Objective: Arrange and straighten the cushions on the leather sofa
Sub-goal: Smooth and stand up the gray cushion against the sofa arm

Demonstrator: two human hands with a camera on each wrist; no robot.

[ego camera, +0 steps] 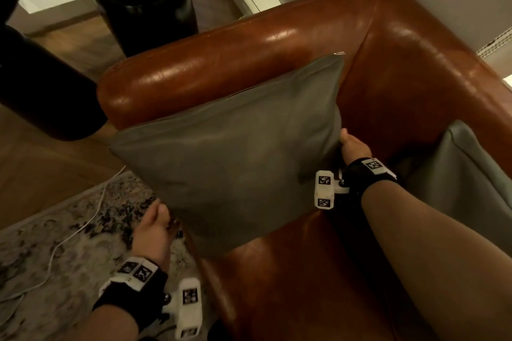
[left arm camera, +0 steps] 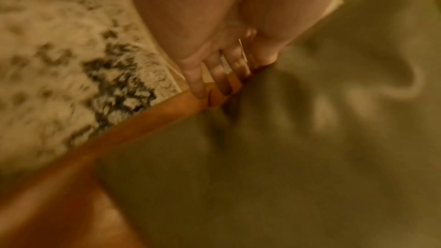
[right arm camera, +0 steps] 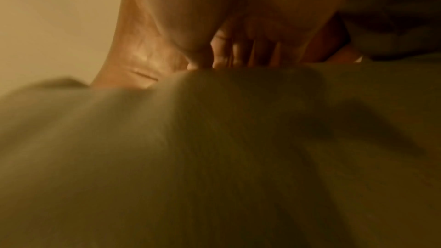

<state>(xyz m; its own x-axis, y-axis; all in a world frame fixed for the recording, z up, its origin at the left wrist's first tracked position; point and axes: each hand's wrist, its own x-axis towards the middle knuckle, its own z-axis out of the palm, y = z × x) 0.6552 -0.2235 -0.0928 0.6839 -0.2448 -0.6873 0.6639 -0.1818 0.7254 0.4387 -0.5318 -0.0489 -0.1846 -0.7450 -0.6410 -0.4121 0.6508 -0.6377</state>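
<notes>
A grey cushion [ego camera: 230, 152] stands tilted at the left end of the brown leather sofa [ego camera: 299, 44], leaning against the armrest [ego camera: 194, 72], with 1 corner pointing up toward the sofa's back corner and its lower edge on the seat [ego camera: 299, 271].

The left hand [ego camera: 152, 232] is at the cushion's lower left edge, by the seat's front edge. In the left wrist view the fingers [left arm camera: 214, 71] are fairly straight and slip behind the fabric [left arm camera: 286, 157], the thumb [left arm camera: 262, 48] on the near side; the view is blurred, and I cannot tell whether they grasp the edge or only press on it.

The right hand [ego camera: 353, 147] is at the cushion's right edge, thumb on the front face. In the right wrist view the fingers [right arm camera: 238, 52] curl down over the cushion's bulging edge [right arm camera: 238, 120], grasping it.

A 2nd grey cushion [ego camera: 465, 174] lies further right on the seat, apart from the 1st.

Beside the armrest stand 2 tall black vases [ego camera: 146, 8] on a wooden floor [ego camera: 38, 174]. A white cable [ego camera: 74, 232] runs over a mottled rug [ego camera: 55, 257] in front of the sofa.
</notes>
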